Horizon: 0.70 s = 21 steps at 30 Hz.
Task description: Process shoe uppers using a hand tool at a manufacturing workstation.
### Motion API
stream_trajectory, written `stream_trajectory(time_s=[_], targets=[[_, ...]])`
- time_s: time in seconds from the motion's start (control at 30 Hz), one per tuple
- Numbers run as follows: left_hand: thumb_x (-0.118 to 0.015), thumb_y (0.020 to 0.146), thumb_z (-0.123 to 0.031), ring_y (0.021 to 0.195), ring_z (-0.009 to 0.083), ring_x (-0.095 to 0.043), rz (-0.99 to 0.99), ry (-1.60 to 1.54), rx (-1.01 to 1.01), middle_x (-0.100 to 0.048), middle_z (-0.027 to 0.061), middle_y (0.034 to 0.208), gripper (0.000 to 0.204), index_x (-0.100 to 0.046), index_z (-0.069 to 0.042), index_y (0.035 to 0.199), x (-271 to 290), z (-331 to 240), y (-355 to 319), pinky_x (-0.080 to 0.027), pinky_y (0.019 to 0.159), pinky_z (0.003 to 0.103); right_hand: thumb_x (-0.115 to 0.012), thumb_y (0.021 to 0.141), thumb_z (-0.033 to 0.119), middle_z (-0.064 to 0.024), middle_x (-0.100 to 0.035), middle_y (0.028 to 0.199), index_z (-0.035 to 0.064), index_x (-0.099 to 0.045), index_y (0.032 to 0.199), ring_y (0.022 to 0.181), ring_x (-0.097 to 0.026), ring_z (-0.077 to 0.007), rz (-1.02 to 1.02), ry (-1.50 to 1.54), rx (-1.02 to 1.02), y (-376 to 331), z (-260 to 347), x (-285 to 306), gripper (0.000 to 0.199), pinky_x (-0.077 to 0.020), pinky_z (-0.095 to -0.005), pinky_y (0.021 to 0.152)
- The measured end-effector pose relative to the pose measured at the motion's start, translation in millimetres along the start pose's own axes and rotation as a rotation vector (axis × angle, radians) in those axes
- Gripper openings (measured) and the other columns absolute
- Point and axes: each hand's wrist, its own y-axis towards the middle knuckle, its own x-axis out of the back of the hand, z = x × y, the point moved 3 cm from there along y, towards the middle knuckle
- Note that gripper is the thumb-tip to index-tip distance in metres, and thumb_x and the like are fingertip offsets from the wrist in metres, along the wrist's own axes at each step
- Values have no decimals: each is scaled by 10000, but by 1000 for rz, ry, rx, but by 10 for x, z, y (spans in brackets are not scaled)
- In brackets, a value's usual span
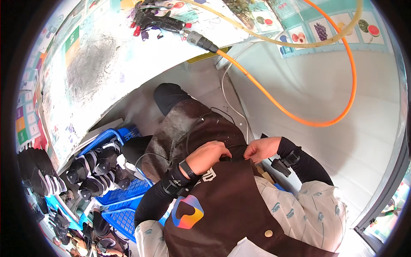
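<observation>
Both my hands are over my lap, at the folded edge of a dark brown apron (218, 205) with a colourful patch. My left hand (209, 156) is closed, its fingers curled down at the apron's edge; what they hold is hidden. Close beside it, my right hand (262, 148) has its fingers pinched together at the same edge, and I cannot make out what is between them. A thin black cord (188, 136) loops across my lap near the left hand. Black straps with small devices circle both wrists.
A spray gun (160, 22) lies on the stained white worktable (96, 64) ahead, joined to an orange hose (299, 121) hanging to the right. Blue baskets (122, 192) and several black-and-white shoes (96, 167) are at my left. A white wall (308, 90) stands to my right.
</observation>
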Motion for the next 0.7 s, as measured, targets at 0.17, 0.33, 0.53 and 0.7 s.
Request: stream_trajectory(time_s=[0.17,0.33,0.53,0.7], targets=[[-798,870,-37,955,276,-687,-471,-39,51,-700,132,1092,378,-701,-30,1234,440,-336,-691,-558,881,346,-720,978,346,-94,-720,865,47,-738,995,818,-687,-229,-256,-498,-34,-91,424,241,300,-528,-369,754],[-767,914,-70,892,224,-708,-854,-135,656,-742,93,945,111,-760,-43,1022,280,-151,-2306,-561,745,324,-778,926,172,-107,-704,935,43,-695,1045,861,-704,-264,-621,-661,197,156,1603,299,195,-550,-396,738],[-745,862,-15,1204,340,-636,-1031,-66,587,-677,132,1267,392,-682,-61,1246,-1007,-267,-2564,-520,1024,408,-757,906,172,-108,-684,906,31,-684,995,858,-698,-288,82,-916,450,1551,2341,-327,181,-553,-407,758],[-749,798,-9,1277,336,-591,-1260,150,760,-638,127,1321,462,-678,-79,1249,-1319,-576,-2575,-500,1041,461,-783,895,251,-85,-657,980,70,-696,1028,1020,-645,-301,544,-1137,449,2099,2177,-968,241,-519,-412,910]])
